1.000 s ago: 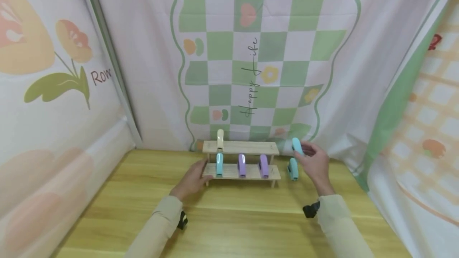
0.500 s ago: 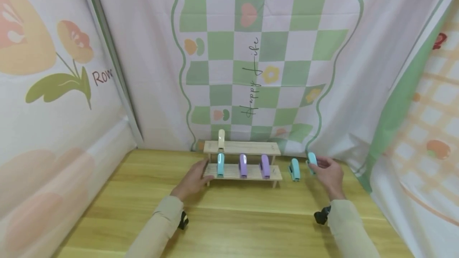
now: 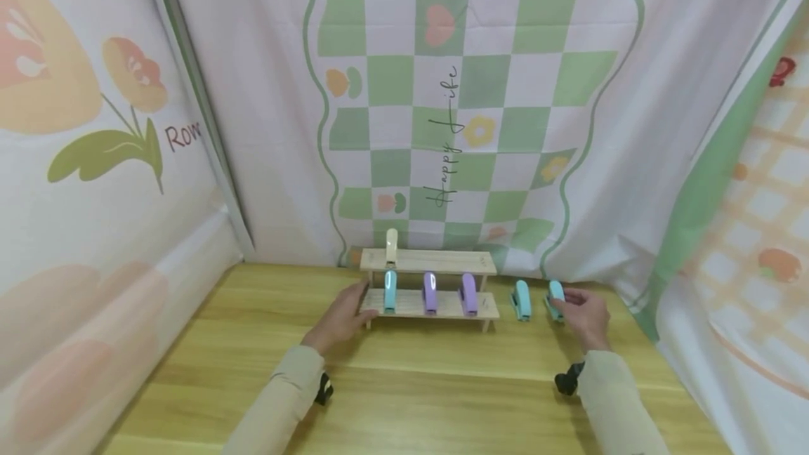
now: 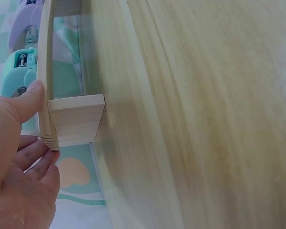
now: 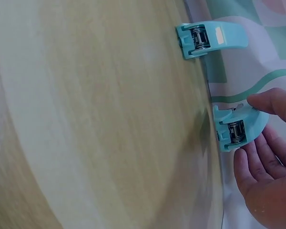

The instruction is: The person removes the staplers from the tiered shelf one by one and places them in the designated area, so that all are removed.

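Note:
My left hand grips the left end of the lower tier of a two-tier wooden rack. In the left wrist view, the thumb lies at the tier's edge and the fingers at its end. At the right, my right hand pinches a teal plastic clip with a visible coil spring, standing upright on the table. Left of it stands another teal clip. The lower tier bears a teal clip and two purple clips, one central and one rightmost. A cream clip stands on the upper tier.
The wooden table reaches back to a green-and-white checked cloth. Printed cloth walls stand at the left and right. A black strap sits at the right wrist, another at the left.
My right hand has carried its teal clip right and down, from above the other teal clip to the table beside it. The left hand keeps its grip on the rack.

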Motion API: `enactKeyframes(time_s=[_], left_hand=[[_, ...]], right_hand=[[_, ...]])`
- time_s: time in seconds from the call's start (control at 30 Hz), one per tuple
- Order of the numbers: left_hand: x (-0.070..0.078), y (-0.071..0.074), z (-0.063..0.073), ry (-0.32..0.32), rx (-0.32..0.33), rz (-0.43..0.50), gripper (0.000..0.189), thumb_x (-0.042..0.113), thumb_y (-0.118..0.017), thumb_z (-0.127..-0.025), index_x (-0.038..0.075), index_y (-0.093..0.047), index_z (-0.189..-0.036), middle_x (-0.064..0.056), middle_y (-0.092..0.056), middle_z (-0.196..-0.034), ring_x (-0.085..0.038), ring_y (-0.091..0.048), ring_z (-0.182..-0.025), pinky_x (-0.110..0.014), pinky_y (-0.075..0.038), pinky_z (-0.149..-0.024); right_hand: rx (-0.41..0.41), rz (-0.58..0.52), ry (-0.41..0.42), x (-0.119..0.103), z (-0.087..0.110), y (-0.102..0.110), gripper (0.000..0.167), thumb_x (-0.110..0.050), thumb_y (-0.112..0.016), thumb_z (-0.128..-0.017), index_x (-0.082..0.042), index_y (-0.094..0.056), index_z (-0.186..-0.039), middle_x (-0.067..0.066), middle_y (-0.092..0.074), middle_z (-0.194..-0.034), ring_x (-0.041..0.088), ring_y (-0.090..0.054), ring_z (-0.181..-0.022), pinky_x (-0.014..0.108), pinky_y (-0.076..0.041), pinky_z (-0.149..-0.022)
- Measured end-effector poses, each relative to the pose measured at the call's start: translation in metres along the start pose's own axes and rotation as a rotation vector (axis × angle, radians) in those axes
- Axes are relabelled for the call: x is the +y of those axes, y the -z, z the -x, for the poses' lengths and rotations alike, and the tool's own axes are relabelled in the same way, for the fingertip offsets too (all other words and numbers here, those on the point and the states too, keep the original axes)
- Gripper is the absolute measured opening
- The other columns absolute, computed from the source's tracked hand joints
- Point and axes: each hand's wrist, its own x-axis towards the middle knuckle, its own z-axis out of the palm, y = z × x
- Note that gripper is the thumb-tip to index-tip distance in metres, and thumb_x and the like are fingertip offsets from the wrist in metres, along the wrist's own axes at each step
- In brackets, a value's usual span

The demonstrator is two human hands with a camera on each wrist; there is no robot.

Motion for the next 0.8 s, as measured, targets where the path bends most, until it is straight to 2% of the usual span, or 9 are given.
enactKeyframes(time_s=[0.33, 0.47, 0.6, 0.73, 0.8], left_hand=[[0.003, -0.003, 0.001, 0.013, -0.016, -0.001, 0.077, 0.024, -0.067, -0.104, -0.01, -0.028, -0.161, -0.03, -0.041, -0.163, -0.045, -0.043, -0.151, -0.056, -0.037, -0.128], [0.003, -0.002, 0.0, 0.013, -0.016, 0.009, 0.077, 0.024, -0.067, -0.104, -0.009, -0.027, -0.162, -0.03, -0.041, -0.163, -0.045, -0.043, -0.151, -0.056, -0.037, -0.128], [0.005, -0.001, 0.001, 0.024, -0.009, 0.036, 0.077, 0.024, -0.067, -0.104, -0.008, -0.028, -0.162, -0.029, -0.042, -0.163, -0.043, -0.044, -0.151, -0.056, -0.037, -0.128], [0.006, 0.001, 0.002, 0.032, 0.001, 0.043, 0.077, 0.024, -0.068, -0.104, -0.009, -0.029, -0.161, -0.03, -0.042, -0.162, -0.045, -0.044, -0.15, -0.058, -0.037, -0.128], [0.005, 0.001, 0.003, 0.03, 0.003, 0.037, 0.076, 0.024, -0.067, -0.104, -0.01, -0.029, -0.161, -0.031, -0.042, -0.162, -0.047, -0.043, -0.15, -0.059, -0.037, -0.127]], right_hand=[[0.023, -0.005, -0.022, 0.014, 0.005, 0.001, 0.05, -0.02, -0.076, -0.095, 0.004, -0.064, -0.138, 0.03, -0.065, -0.139, 0.034, -0.069, -0.113, 0.01, -0.053, -0.065], [0.025, 0.002, -0.025, 0.016, 0.002, 0.003, 0.054, -0.025, -0.076, -0.097, 0.003, -0.062, -0.14, 0.029, -0.064, -0.141, 0.035, -0.07, -0.116, 0.01, -0.053, -0.066], [0.036, 0.024, 0.042, 0.008, -0.002, 0.008, 0.06, -0.034, -0.076, -0.098, 0.001, -0.06, -0.143, 0.026, -0.065, -0.142, 0.036, -0.068, -0.123, 0.008, -0.051, -0.072], [0.002, 0.018, 0.156, -0.014, -0.004, 0.011, 0.063, -0.036, -0.075, -0.099, 0.001, -0.057, -0.147, 0.026, -0.065, -0.143, 0.037, -0.065, -0.128, 0.006, -0.05, -0.079], [-0.012, 0.02, 0.203, -0.028, -0.003, 0.012, 0.062, -0.034, -0.074, -0.1, 0.002, -0.057, -0.147, 0.027, -0.065, -0.142, 0.039, -0.065, -0.128, 0.009, -0.052, -0.083]])
